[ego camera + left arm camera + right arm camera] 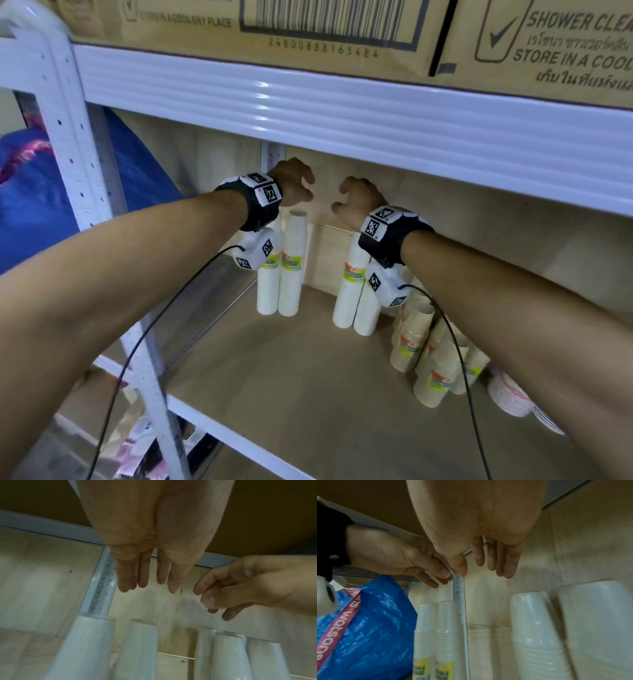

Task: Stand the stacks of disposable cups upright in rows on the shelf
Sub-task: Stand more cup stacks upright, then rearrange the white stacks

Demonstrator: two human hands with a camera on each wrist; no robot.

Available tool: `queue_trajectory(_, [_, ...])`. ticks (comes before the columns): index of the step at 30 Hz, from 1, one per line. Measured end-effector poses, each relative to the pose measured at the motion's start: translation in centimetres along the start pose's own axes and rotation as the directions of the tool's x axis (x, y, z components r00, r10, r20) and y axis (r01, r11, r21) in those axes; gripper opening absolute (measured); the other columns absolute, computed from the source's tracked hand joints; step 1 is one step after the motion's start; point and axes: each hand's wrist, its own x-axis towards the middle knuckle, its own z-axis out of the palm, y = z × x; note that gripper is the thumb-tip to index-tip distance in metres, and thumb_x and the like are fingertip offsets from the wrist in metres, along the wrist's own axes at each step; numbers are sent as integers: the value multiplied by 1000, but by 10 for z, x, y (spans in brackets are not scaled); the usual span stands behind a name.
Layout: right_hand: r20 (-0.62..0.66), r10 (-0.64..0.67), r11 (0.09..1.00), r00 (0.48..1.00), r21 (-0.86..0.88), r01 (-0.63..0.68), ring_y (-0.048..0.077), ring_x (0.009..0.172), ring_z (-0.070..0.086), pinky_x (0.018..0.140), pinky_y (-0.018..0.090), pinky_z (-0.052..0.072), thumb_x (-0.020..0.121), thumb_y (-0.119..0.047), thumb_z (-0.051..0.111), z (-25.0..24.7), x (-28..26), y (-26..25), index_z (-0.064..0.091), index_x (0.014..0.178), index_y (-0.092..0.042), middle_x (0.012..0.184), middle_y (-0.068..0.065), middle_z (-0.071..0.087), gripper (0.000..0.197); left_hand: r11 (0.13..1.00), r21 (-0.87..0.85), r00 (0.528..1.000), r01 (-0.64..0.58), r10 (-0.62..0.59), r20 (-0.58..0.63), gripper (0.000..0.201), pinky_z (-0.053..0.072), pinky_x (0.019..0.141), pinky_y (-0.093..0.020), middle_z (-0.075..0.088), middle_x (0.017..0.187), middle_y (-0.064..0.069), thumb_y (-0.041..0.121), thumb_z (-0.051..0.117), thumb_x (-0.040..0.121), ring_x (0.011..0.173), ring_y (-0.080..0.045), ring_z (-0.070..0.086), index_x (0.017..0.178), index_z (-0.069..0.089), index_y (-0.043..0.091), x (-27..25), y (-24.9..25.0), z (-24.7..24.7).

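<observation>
1. Grip state: the left hand (294,181) and the right hand (359,200) hang side by side near the back panel of the shelf (291,370). Both hold nothing; the fingers are loosely extended and point downward.
2. Location of the task items: two pairs of white cup stacks stand upright at the back of the shelf. The left white pair (282,270) stands directly below the left hand. The right white pair (356,291) stands directly below the right wrist. A bare gap separates the pairs.
3. Governing relation: the long axis of each white stack is vertical and lies below the fingertips, so either hand reaches its own pair by moving straight down.
4. Remaining work, as a judgement: the brown cup stacks (428,349) lean against one another to the right, nearer the shelf front. The right hand is the nearer one to them.
5. View differences: only the head view shows the brown cup stacks. The left wrist view shows a third white stack (264,660) on the right. The right wrist view shows a blue bag (368,626) left of the left pair.
</observation>
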Motion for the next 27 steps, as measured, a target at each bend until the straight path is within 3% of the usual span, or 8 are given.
queue_trajectory(4, [30,-51,998,998,24,50,27,123,52,97,31,45,88,-32,61,20,4,-21,48,135,-15,139,9,47,51,997,41,997,72,-73,31,44,39,95,-27,46,139,-7,28,69,89,125,-24,48,130,57,16,-9,-24,-3])
queue_trajectory(9, [120,-95,995,988,40,90,27,134,43,106,35,41,88,-34,64,45,9,-38,36,147,-13,149,11,39,69,989,79,985,123,-132,110,58,34,106,-29,32,152,-3,33,65,91,136,-22,38,143,44,18,-18,-45,8])
queue_trajectory(16, [207,-115,993,972,44,109,27,135,43,108,36,40,88,-30,65,69,11,-44,34,149,-12,150,9,40,71,989,101,984,108,-121,133,56,35,105,-29,35,150,-5,28,62,93,136,-23,37,145,44,17,-25,-52,18])
queue_trajectory(21, [132,-112,992,985,74,103,30,117,55,92,34,49,88,-23,63,75,7,-42,46,134,-13,134,11,54,50,994,66,992,81,-87,89,41,36,91,-24,41,143,-4,20,65,91,130,-23,43,131,58,20,-28,-58,19])
queue_trajectory(24, [115,-96,994,989,64,89,30,99,60,77,32,50,85,-22,64,68,0,-44,50,120,-12,118,11,59,39,996,39,993,75,-78,91,39,37,90,-24,42,141,-3,20,66,89,128,-22,44,127,60,21,-33,-57,20])
queue_trajectory(27, [121,-83,996,989,54,77,30,93,60,74,33,51,83,-22,65,63,-7,-44,51,114,-10,112,11,60,36,997,40,993,68,-71,94,38,40,89,-25,44,138,-4,19,67,88,126,-23,47,126,62,21,-37,-53,19])
